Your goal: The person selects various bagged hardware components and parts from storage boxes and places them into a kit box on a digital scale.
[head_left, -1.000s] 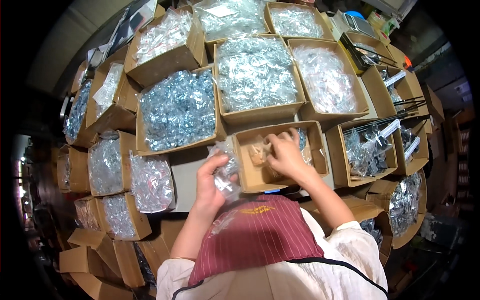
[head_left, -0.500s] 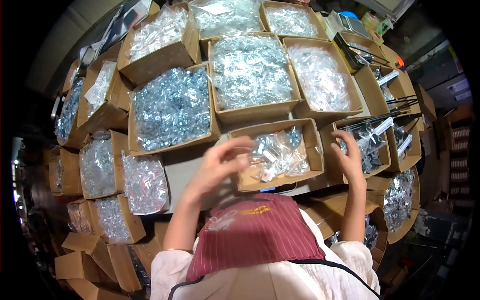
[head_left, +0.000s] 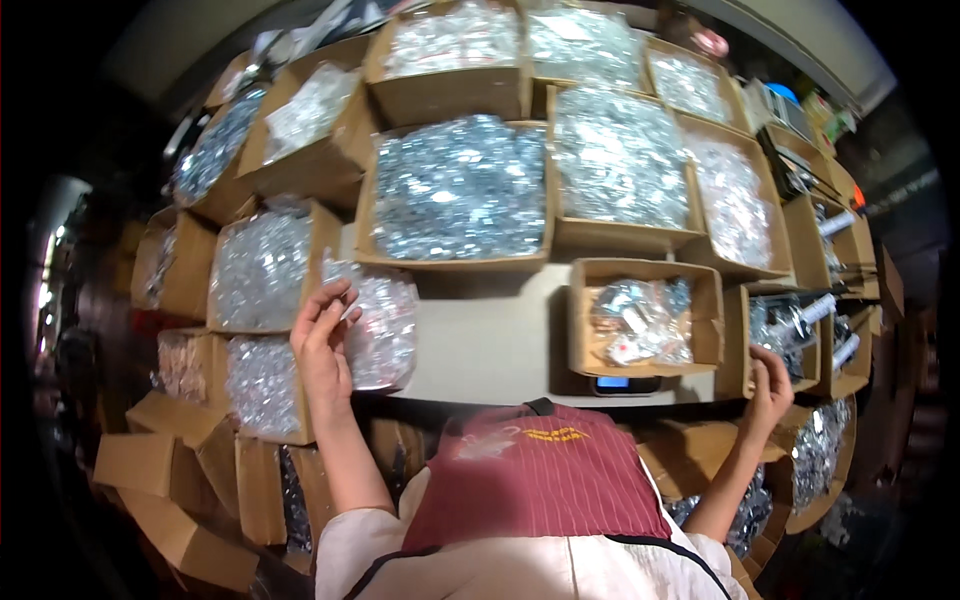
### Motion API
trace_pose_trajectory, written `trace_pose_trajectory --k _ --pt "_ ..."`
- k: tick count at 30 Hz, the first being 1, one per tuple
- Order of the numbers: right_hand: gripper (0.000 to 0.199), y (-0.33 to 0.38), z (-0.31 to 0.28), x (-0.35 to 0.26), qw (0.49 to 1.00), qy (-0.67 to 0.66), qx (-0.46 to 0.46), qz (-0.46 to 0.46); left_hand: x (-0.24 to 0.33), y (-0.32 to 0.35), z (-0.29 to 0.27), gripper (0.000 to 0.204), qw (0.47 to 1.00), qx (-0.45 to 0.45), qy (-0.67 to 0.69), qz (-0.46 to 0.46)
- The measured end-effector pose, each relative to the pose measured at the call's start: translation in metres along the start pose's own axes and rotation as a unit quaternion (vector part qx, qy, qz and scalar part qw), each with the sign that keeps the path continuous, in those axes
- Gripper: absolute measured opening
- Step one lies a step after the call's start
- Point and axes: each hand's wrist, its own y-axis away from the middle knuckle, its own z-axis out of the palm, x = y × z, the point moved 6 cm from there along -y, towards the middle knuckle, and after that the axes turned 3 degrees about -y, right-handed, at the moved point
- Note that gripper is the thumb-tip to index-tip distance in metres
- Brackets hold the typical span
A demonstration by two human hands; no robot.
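- On the near left of the table (head_left: 500, 340), the left hand (head_left: 322, 345) is raised with its fingers spread apart, their tips touching the left edge of a clear plastic bag (head_left: 380, 325) filled with small shiny metal parts.
- That bag lies on the pale table top, just right of the hand and leaning against a cardboard box of bagged parts (head_left: 262, 265); the fingers rest against it but are not closed round it.
- Over on the near right, the right hand (head_left: 768, 385) has its fingers curled over the near rim of a small box with metal hardware (head_left: 800, 335); whether it grips the rim firmly cannot be told.
- Between the two hands, an open cardboard box (head_left: 645, 320) sits on a scale (head_left: 622, 384) with a small blue display, and holds a few clear packets of parts.
- Farther off, a big box of shiny packets (head_left: 460, 195) stands at the middle, with another box (head_left: 620, 165) to its right.
- Stacks of plain cartons (head_left: 170, 470) sit at the near left, below the table edge.
- A red striped apron (head_left: 535, 480) covers the person's front at the near edge.
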Motion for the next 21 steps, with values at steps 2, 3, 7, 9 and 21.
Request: trace_pose_trajectory --k 2,3,7,9,21 --pt "0.019 0.011 0.021 -0.029 0.997 -0.007 -0.002 -0.076 0.006 -0.001 -0.041 0.025 0.999 0.039 0.017 0.027" --pt "0.02 0.017 0.032 -0.042 0.992 -0.006 -0.008 -0.124 0.01 0.0 -0.059 0.025 0.998 0.051 0.01 0.035" --pt "0.022 0.053 0.111 -0.103 0.97 -0.021 -0.109 -0.218 0.027 0.014 -0.127 0.022 0.99 0.126 0.008 0.063" --pt "0.026 0.076 0.145 -0.129 0.945 0.043 -0.163 -0.28 0.031 0.022 -0.156 0.021 0.985 0.152 -0.013 0.075" --pt "0.029 0.199 0.212 -0.119 0.848 0.263 -0.308 -0.341 -0.02 0.015 -0.238 0.018 0.979 0.191 0.017 0.064"
